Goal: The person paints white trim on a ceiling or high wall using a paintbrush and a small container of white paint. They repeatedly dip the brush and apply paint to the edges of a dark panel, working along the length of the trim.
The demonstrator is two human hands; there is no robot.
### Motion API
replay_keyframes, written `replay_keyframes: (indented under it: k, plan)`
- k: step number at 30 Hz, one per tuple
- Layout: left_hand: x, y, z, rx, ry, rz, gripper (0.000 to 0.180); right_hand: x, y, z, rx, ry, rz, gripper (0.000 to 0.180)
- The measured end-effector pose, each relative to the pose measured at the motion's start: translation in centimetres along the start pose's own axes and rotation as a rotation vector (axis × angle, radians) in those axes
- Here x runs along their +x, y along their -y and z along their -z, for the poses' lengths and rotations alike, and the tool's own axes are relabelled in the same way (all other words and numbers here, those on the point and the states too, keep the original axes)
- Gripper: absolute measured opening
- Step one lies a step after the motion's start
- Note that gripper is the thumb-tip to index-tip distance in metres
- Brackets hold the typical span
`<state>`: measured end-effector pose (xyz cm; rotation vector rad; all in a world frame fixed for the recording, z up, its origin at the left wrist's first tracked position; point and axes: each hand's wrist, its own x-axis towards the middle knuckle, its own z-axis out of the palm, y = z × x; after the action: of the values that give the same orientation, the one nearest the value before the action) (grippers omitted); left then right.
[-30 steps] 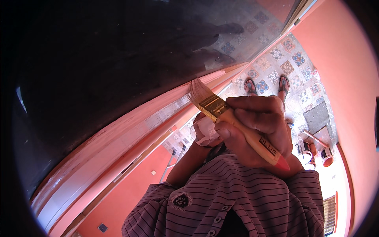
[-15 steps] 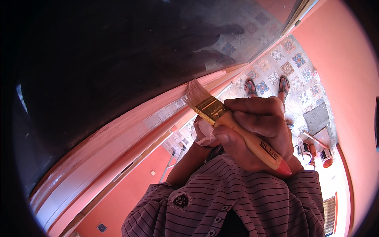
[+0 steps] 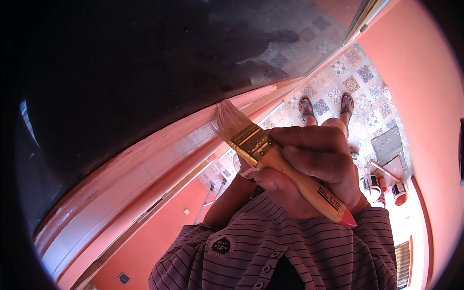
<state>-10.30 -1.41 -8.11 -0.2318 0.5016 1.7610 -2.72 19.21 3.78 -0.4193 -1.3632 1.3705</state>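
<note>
A flat paintbrush with pale bristles, a gold-coloured ferrule and a wooden handle tipped in red is pinched in my right hand. Its bristle ends touch the pink-and-white painted frame, right where it borders a dark glossy pane. Behind the brush, my left hand is mostly hidden by the right one. Something whitish and translucent shows at it; its kind and the left fingers cannot be made out.
Pink walls stand at the right and lower left. Below, my sandalled feet are on patterned floor tiles. Paint cans with a stick-like handle across them stand at the right, near a grey mat.
My right hand and the brush have shifted a little left and down along the frame, bristles still against it. The left hand is covered more than before.
</note>
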Motion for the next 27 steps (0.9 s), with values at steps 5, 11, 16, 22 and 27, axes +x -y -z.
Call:
replay_keyframes:
  k: [5, 11, 16, 22, 27]
  plan:
    - [0.2, -1.5, 0.7, -0.117, -0.004, 0.136, 0.06, -1.5, -0.5, 3.4, -0.146, 0.228, 0.009, 0.041]
    - [1.4, -1.9, 0.0, -0.012, 0.056, 0.191, 0.055, -4.2, -2.7, 4.5, -0.362, 0.047, -0.169, 0.033]
    - [1.5, -1.8, 0.4, -0.073, 0.173, 0.174, 0.056, -4.9, -4.5, 4.3, -0.306, 0.027, -0.31, 0.03]
    - [0.2, -1.6, 0.4, 0.089, -0.046, 0.09, 0.057, -4.7, -3.4, 2.5, -0.205, 0.088, -0.216, 0.031]
    - [-0.2, -1.6, 0.6, 0.153, -0.051, 0.102, 0.057, -4.8, -2.2, 4.1, -0.266, 0.204, -0.134, 0.027]
